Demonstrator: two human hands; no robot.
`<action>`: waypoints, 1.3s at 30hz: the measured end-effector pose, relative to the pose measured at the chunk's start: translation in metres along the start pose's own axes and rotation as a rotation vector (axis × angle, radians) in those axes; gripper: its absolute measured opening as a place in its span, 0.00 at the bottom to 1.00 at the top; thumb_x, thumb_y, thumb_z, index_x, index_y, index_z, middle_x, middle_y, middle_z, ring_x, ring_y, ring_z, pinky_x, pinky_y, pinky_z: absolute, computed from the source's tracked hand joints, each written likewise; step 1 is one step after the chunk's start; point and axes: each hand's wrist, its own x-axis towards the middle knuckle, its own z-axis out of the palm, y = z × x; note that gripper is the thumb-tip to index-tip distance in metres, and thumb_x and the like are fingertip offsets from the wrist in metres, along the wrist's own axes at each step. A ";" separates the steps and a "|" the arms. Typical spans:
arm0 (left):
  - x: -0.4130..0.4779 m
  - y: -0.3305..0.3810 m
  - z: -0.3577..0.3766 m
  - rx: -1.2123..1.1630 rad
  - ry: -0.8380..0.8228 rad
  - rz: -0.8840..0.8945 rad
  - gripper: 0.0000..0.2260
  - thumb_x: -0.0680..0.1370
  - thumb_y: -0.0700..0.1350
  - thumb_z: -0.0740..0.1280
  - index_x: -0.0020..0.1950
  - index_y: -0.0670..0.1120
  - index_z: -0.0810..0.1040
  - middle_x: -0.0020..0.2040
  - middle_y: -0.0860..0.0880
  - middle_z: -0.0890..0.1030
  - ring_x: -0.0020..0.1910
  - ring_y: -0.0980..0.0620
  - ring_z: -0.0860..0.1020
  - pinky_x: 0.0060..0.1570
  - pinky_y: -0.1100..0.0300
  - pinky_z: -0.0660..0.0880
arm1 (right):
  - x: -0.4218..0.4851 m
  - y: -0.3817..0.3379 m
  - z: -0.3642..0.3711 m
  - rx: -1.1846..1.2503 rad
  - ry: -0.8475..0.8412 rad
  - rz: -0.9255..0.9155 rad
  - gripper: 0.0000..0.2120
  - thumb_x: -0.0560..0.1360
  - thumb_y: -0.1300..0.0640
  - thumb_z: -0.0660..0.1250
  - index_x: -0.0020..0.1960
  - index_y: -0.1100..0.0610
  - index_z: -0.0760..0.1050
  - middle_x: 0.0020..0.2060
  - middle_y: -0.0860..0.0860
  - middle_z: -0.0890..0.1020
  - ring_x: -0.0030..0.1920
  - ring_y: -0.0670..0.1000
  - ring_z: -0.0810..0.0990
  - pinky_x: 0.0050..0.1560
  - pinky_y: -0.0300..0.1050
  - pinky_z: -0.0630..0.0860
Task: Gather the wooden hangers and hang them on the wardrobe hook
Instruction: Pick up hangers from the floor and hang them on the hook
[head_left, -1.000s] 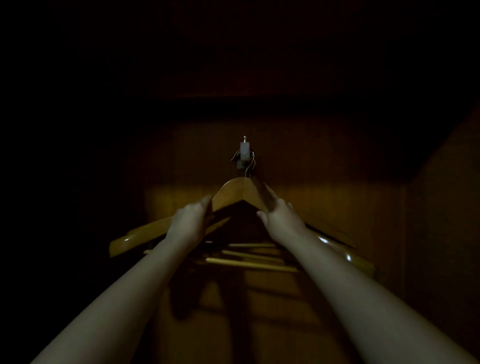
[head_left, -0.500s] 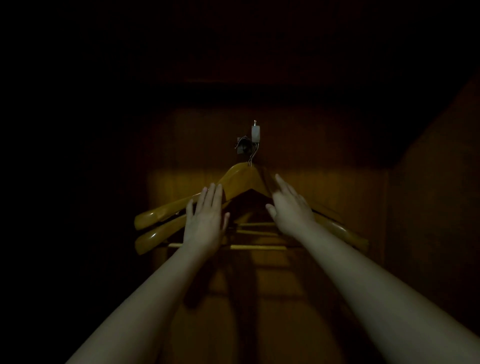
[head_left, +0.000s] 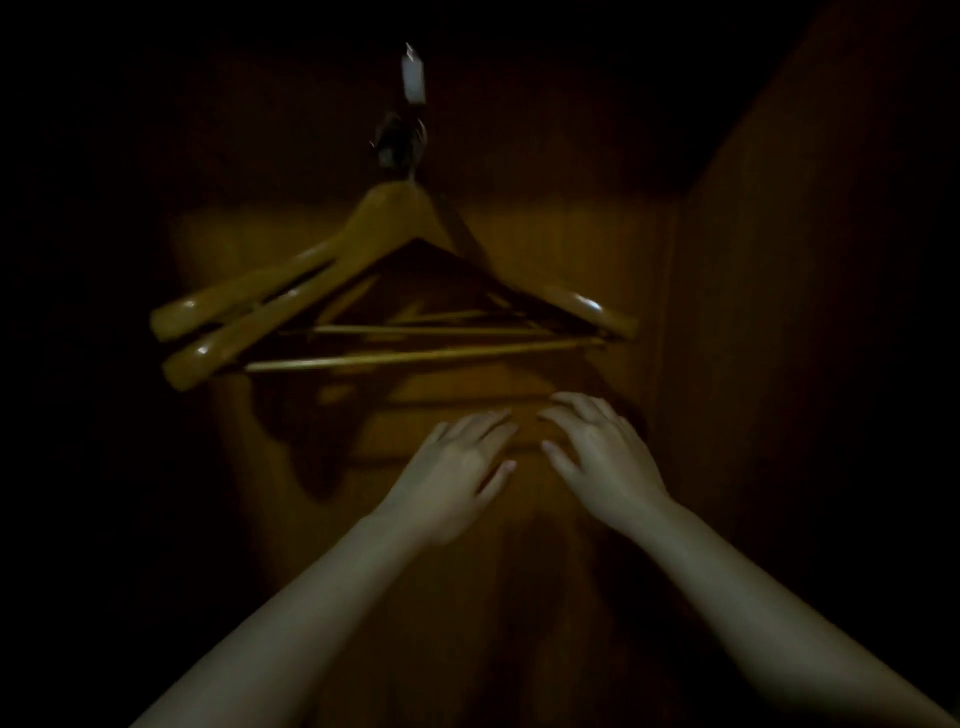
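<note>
Inside the wardrobe (head_left: 779, 312), hangers (head_left: 363, 244) are hung on the hook (head_left: 414, 83); left hand (head_left: 447, 483) and right hand (head_left: 602, 462) have been withdrawn below, fingers (head_left: 488, 428) released.

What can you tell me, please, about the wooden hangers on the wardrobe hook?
The wooden hangers are glossy, honey-coloured, with curved shoulders and crossbars. At least two overlap, fanned at their left ends, hanging from the hook against the wardrobe panel. The left hand and right hand, open below, touch nothing.
</note>
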 end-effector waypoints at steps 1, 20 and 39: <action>-0.003 0.008 0.011 -0.040 -0.043 0.025 0.22 0.81 0.53 0.52 0.75 0.51 0.57 0.77 0.52 0.58 0.75 0.55 0.55 0.73 0.59 0.52 | -0.016 0.010 0.007 0.001 -0.027 0.030 0.20 0.79 0.51 0.57 0.71 0.51 0.66 0.71 0.47 0.65 0.72 0.49 0.60 0.69 0.48 0.61; -0.131 0.260 0.266 -0.447 -0.951 0.208 0.14 0.80 0.52 0.57 0.63 0.49 0.73 0.58 0.46 0.80 0.54 0.46 0.78 0.53 0.51 0.76 | -0.443 0.152 0.062 0.068 -0.529 1.063 0.12 0.79 0.51 0.57 0.58 0.49 0.75 0.54 0.50 0.81 0.52 0.54 0.80 0.48 0.44 0.75; -0.303 0.493 0.356 -0.221 -1.583 0.299 0.16 0.81 0.49 0.57 0.62 0.40 0.71 0.62 0.39 0.75 0.58 0.43 0.75 0.56 0.54 0.72 | -0.853 0.102 -0.018 0.467 -0.622 1.957 0.14 0.79 0.57 0.58 0.59 0.61 0.76 0.55 0.59 0.80 0.52 0.57 0.79 0.50 0.46 0.73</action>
